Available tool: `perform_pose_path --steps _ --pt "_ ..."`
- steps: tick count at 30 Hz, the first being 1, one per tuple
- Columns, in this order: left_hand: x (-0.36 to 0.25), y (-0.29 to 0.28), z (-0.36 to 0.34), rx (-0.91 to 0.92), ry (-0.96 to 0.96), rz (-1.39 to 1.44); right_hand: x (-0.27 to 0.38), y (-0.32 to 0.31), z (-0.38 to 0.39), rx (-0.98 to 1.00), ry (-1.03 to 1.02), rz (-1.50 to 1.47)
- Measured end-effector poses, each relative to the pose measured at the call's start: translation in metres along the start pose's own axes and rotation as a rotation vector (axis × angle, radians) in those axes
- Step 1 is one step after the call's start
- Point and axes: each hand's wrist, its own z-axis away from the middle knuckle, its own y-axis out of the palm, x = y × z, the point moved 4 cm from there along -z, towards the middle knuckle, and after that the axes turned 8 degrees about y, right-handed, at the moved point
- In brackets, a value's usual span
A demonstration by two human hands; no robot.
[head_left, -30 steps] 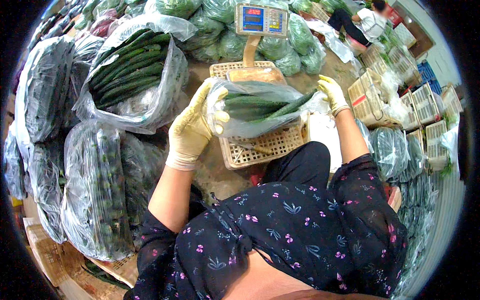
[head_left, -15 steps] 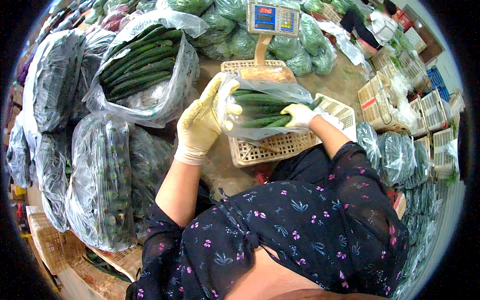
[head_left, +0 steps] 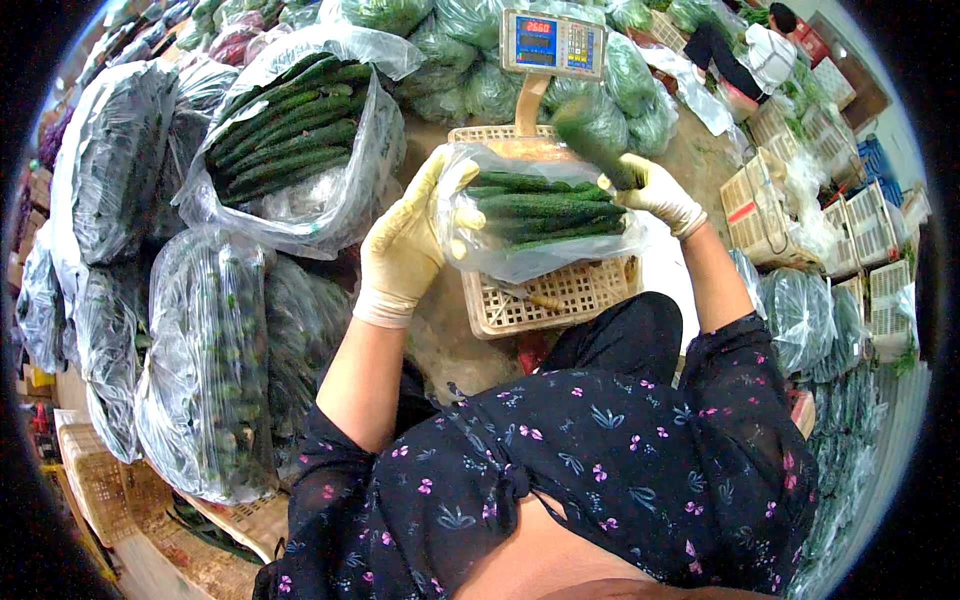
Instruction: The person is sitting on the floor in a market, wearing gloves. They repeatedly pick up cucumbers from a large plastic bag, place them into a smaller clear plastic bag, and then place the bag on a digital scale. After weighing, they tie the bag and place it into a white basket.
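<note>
A clear plastic bag [head_left: 530, 262] lies across the middle, with several green cucumbers [head_left: 548, 212] side by side in it. My left hand [head_left: 408, 235], in a pale yellow glove, is closed round the bag's left end, fingertips against the plastic. Beyond the bag's right end, my gloved right hand [head_left: 660, 198] grips one single cucumber [head_left: 592, 142]. That cucumber is smeared by motion and tilts up to the left, above the bagged ones. Beneath the bag is a beige plastic crate [head_left: 560, 308].
A digital scale display [head_left: 553, 43] stands on a post behind the crate. At left, a large open bag [head_left: 325, 215] holds more cucumbers, beside several filled bags [head_left: 208, 370]. Stacked crates [head_left: 760, 205] line the right. Another person [head_left: 768, 60] sits at the far right.
My right hand has moved from the bagged cucumbers to the right and up, and now holds one cucumber raised. My left hand stays on the bag. The scale's reading has changed.
</note>
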Motion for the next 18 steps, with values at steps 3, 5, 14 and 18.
perform_pose_path --steps 3,5,14,18 --pt "0.001 -0.006 -0.002 0.050 -0.010 0.015 0.059 0.047 0.005 0.168 -0.422 -0.258" --pt "0.002 -0.008 -0.001 0.048 -0.011 0.016 0.079 0.087 -0.001 0.296 -0.548 -0.337" --pt "-0.009 -0.013 0.007 0.007 0.046 -0.191 -0.055 0.056 -0.105 -0.027 -0.159 0.865" --pt "0.008 -0.021 0.006 0.036 -0.134 0.116 -0.073 0.017 -0.120 -0.277 0.044 0.912"
